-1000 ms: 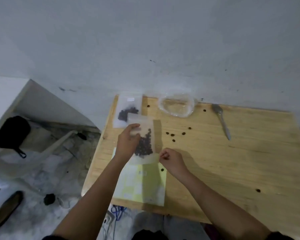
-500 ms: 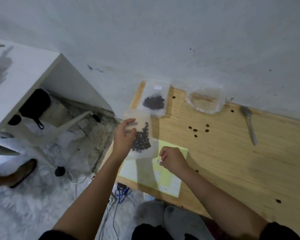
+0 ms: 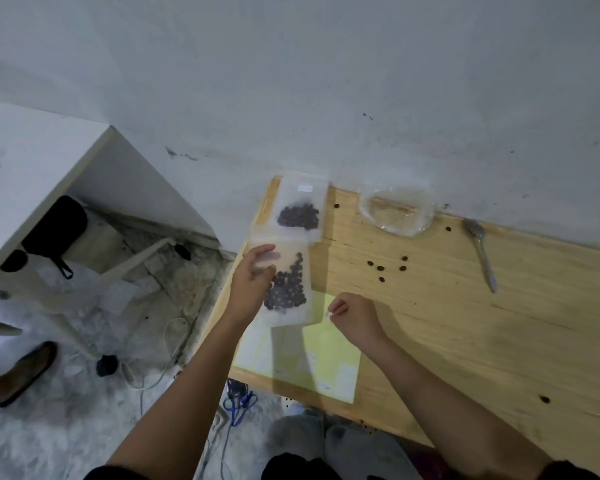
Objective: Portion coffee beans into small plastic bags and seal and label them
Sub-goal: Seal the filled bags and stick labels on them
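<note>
Head view: one labelled bag (image 3: pixel 300 209) of beans lies at the far corner of the surface (image 3: pixel 465 323). My left hand (image 3: pixel 252 282) grips the second bag (image 3: pixel 291 292) over the label sheet (image 3: pixel 326 365). My right hand (image 3: pixel 355 317) pinches what may be a label, not yet stuck on.

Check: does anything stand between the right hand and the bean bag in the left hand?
Nothing visible. The right hand, pinching a small white label, is beside the bean bag the left hand holds; only a gap over the yellow sheet separates them.
</note>
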